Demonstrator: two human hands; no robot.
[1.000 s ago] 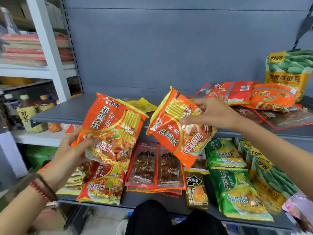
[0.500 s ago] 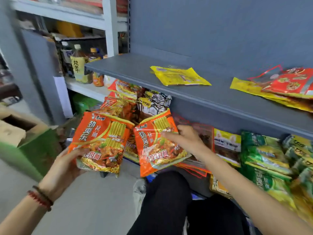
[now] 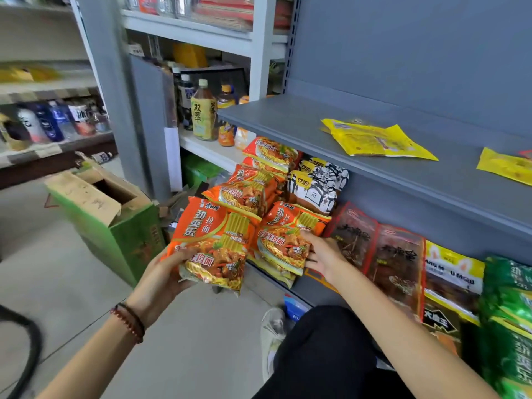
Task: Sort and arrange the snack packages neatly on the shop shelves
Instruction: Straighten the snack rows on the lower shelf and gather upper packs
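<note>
My left hand point(image 3: 161, 272) grips an orange noodle packet point(image 3: 214, 243) by its lower left corner, held in the air in front of the lower shelf. My right hand point(image 3: 322, 254) holds a second orange noodle packet point(image 3: 288, 237) by its right edge, resting it on the left end of the lower shelf, on top of other packets. Behind it lies a pile of matching orange packets point(image 3: 253, 185). Black-and-white snack bags point(image 3: 316, 185) stand to their right. Dark red packets point(image 3: 380, 254) lie right of my right hand.
The grey upper shelf point(image 3: 288, 122) carries two flat yellow packets point(image 3: 374, 139). Green noodle packets point(image 3: 509, 312) fill the lower shelf's right end. An open green cardboard box point(image 3: 115, 220) stands on the floor at the left. Drink bottles point(image 3: 203, 110) stand on a white shelf behind.
The view has swung left and down. Both hands lowered their orange packets; the right one now rests on the lower shelf's left pile, the left one sits closer beside it.
</note>
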